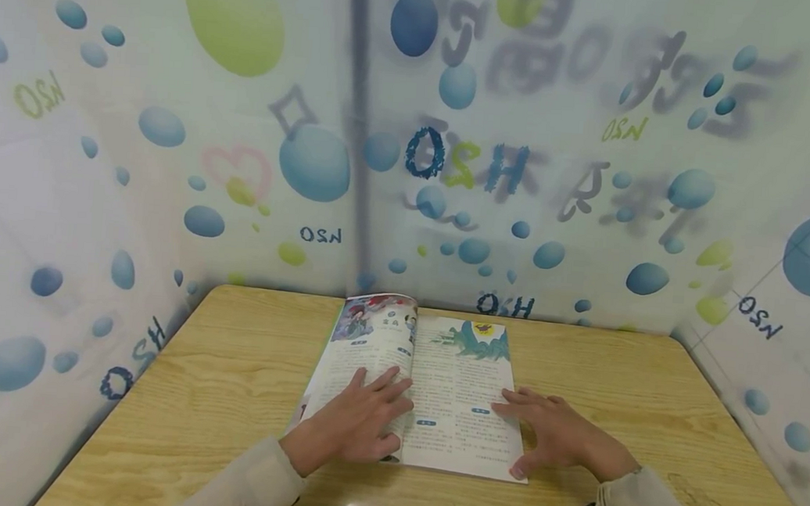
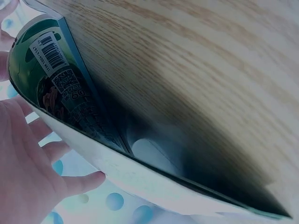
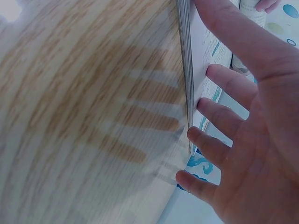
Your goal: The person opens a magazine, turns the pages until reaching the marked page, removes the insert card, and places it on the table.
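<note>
Open magazine (image 1: 469, 387) under both sets of fingers, on the wood-grain bench (image 1: 225, 397). Left hand (image 1: 359, 422): fingers spread, lying over the left page (image 1: 348, 355), tips close to the centre fold; nothing gripped. Left wrist view shows the cover (image 2: 35, 74), barcode label (image 2: 49, 53) on it, bowed up from the bench beneath those fingers, leaving a dark hollow. Right hand (image 1: 561, 436): fingers loosely extended, tips on the outer border of the right page, thumb at its near corner; no pinch apparent. Right wrist view: stacked page edges (image 3: 186, 70) run just beside those fingertips. Whether the thumb touches page or bench there, cannot tell. Illustrated headings sit beyond the fingertips on both pages; printed text runs between the hands. Step in hand, my reading: steadying the spread and pressing the bowed left side down, right side squared by the other hand. Next move, if a leaf is to be turned, calls for right fingers or thumb to separate a single sheet at the outer edge, left fingers keeping light pressure near the fold. Risk: several leaves lifting together, or the bowed left side springing up once the left fingers ease off.
</note>
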